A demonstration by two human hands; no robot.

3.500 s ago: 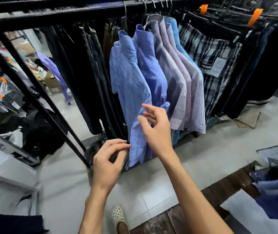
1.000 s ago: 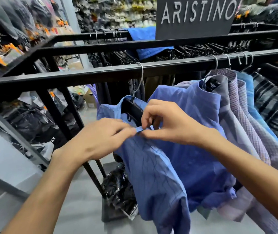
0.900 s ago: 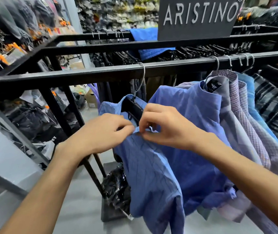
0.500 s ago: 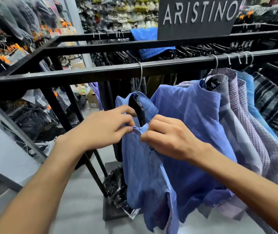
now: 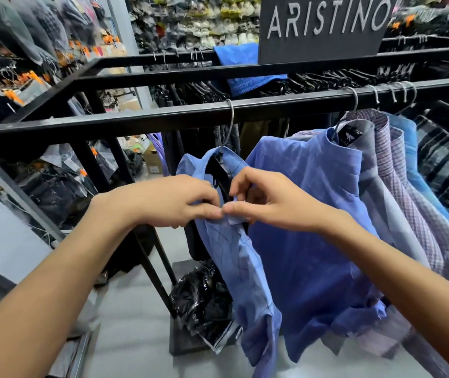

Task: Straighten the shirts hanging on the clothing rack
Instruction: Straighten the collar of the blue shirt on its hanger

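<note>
Hanging from the flat black metal rack rail (image 5: 136,122) by a thin wire hook – a light-blue cotton shirt with faint crossing lines (image 5: 234,257), its collar draped over a black plastic hanger (image 5: 222,173). Pinched at the collar front from both sides: left hand (image 5: 169,201) with thumb and forefinger closed on the left edge of the fabric, right hand (image 5: 269,200) with thumb and curled fingers nipping the right collar tip, the two sets of fingertips touching just below the hanger. Creased and limp lower down, the front placket hanging in soft folds. Just beside it to the right, a plain mid-blue woven shirt (image 5: 313,241), smooth but crumpled at the hem; then a pale grey shirt with a black neck label (image 5: 365,170), a fine lilac checked shirt (image 5: 408,203) and a bright blue one behind – all close-packed on wire hooks. Above the rail, a dark matt sign with raised silver letters reading ARISTINO (image 5: 324,25). On the pale floor under the rack, a crinkled glossy black plastic bag (image 5: 204,304).
</note>
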